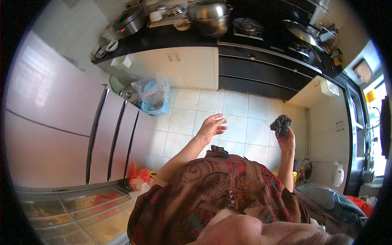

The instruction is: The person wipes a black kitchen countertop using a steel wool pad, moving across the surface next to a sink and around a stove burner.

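In the head view, my right hand is raised over the tiled floor. It grips a dark grey, crinkled scouring pad, apparently steel wool, between thumb and fingers. The pad sticks out beyond the fingertips, and part of its underside is hidden by the hand. My left hand hangs in the air in front of my body, fingers apart and slightly bent, holding nothing. A wide gap lies between the two hands, with white floor tiles below them.
A dark countertop carries a rice cooker, a steel steamer pot and a lidded wok on the stove side. Left, a fridge stands near a blue plastic basket on the floor. Cabinets line the right.
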A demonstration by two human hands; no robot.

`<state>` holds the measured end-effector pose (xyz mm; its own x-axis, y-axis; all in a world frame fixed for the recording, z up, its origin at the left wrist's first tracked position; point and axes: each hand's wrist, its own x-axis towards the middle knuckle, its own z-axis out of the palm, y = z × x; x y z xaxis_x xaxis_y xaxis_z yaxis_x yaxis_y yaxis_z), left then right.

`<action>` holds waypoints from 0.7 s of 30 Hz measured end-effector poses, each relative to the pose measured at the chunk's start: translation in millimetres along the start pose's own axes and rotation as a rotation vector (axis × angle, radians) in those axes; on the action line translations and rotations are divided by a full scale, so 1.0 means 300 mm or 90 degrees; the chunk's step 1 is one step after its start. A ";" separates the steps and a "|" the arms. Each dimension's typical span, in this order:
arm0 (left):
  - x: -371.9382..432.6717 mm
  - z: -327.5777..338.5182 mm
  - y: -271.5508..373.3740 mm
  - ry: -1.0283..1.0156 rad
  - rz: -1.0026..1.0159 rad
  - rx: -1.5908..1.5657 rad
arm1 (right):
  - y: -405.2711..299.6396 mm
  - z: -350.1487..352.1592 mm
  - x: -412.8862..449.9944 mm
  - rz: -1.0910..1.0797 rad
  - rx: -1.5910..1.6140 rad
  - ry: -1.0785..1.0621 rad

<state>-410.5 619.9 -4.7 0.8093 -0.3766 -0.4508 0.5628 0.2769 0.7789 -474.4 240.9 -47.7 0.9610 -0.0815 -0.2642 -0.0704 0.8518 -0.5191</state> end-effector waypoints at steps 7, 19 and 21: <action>0.146 0.189 -0.105 -0.025 -0.035 0.006 | -0.124 -0.144 0.030 0.011 0.083 -0.005; 0.454 0.380 -0.068 -0.080 -0.105 0.081 | -0.282 -0.184 0.157 -0.090 0.096 0.063; 0.538 0.415 -0.041 -0.109 -0.114 0.090 | -0.320 -0.200 0.189 -0.104 0.082 0.058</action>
<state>-307.8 445.5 -32.9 0.6520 -0.5557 -0.5159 0.6552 0.0704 0.7522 -429.3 123.6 -61.5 0.9284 -0.2650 -0.2604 0.1241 0.8819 -0.4549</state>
